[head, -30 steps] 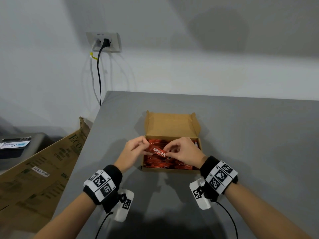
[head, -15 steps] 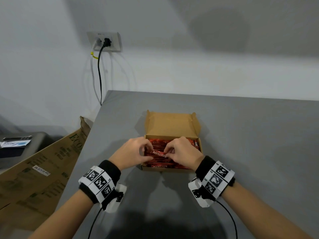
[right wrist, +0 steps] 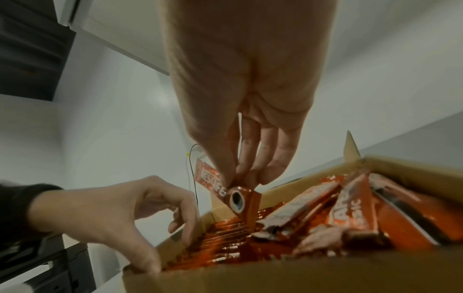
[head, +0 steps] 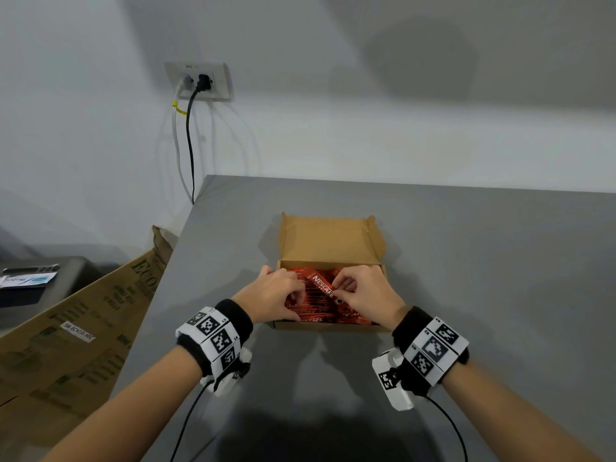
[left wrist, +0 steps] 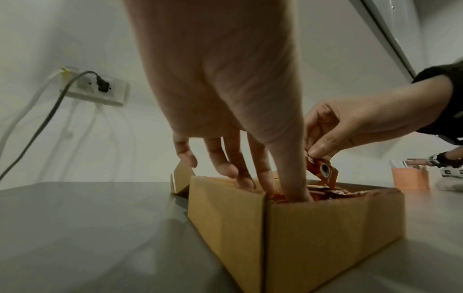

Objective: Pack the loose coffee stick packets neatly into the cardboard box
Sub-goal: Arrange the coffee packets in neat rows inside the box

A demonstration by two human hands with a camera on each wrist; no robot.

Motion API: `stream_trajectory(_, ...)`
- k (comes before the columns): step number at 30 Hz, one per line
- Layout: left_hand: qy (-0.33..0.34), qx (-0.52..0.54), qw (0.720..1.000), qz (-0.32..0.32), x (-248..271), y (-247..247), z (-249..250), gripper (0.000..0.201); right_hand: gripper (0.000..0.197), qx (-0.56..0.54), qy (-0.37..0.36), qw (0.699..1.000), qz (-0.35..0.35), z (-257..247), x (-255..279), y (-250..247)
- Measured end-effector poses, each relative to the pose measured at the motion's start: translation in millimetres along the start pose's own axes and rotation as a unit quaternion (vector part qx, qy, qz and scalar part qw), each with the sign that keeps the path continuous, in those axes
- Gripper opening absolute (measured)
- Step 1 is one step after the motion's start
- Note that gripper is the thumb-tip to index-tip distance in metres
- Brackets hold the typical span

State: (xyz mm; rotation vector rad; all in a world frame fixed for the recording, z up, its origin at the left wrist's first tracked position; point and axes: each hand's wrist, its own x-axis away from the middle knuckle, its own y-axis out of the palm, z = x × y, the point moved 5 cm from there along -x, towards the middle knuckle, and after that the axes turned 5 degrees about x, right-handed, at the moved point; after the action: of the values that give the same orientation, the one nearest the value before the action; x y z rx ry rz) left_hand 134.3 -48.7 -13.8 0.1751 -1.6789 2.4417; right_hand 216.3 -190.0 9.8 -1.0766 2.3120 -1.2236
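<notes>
An open cardboard box [head: 328, 240] sits mid-table, holding several red coffee stick packets [head: 316, 311] lying side by side. My right hand [head: 343, 288] pinches one red packet [head: 321, 284] near its end and holds it slanted just above the others; the pinch is plain in the right wrist view [right wrist: 240, 178]. My left hand [head: 293, 298] is at the box's left end, its fingertips and thumb pressing down on the packets' ends along the wall [left wrist: 270, 190]. The box's lid flap stands up at the back.
The grey table [head: 500, 261] runs wide to the right. A wall socket with cables [head: 200, 83] is at the back left. A large flat carton [head: 66, 345] leans by the table's left edge. An orange container [left wrist: 409, 179] stands far right.
A second ago both hands held the packet above the box. The hands then dropped low into the box. Now the left hand has let go and presses the packets at the left end.
</notes>
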Motion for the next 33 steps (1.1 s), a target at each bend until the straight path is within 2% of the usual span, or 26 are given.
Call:
stream_trajectory(6, 0.011, 0.017, 1.000, -0.010, -2.0, 8.2, 2.9, 0.013, 0.007, 0.001, -0.002, 1.000, -0.006, 0.3, 1.5, 2.9)
stream_trajectory(12, 0.008, 0.012, 1.000, -0.005, 0.6, 2.0, -0.8, 0.014, 0.008, 0.005, -0.009, 1.000, -0.016, 0.1, 4.5, 4.1)
stream_trajectory(17, 0.005, -0.002, 1.000, -0.010, 1.1, 3.7, -4.5, 0.017, 0.007, -0.012, -0.055, 0.995, -0.080, -10.3, 7.2, 15.1)
stream_trajectory(23, -0.009, 0.015, 1.000, -0.006, 3.7, 4.5, -7.6, 0.020, 0.012, 0.114, -0.105, 0.977, -0.149, -24.9, 3.7, 32.8)
stream_trajectory(26, -0.018, 0.011, 0.999, -0.026, 6.8, 2.3, -8.1, 0.010, 0.013, 0.154, -0.112, 0.970, -0.150, -33.5, -0.5, 36.1)
stream_trajectory(30, -0.039, 0.027, 0.997, -0.060, 11.7, -4.4, -9.3, 0.026, 0.012, 0.185, -0.111, 0.964, -0.154, -41.0, -3.4, 38.6)
stream_trajectory(33, -0.040, 0.050, 0.996, -0.057, 11.9, -8.3, -7.4, 0.022, 0.012, 0.201, -0.114, 0.960, -0.161, -43.6, -5.7, 42.9)
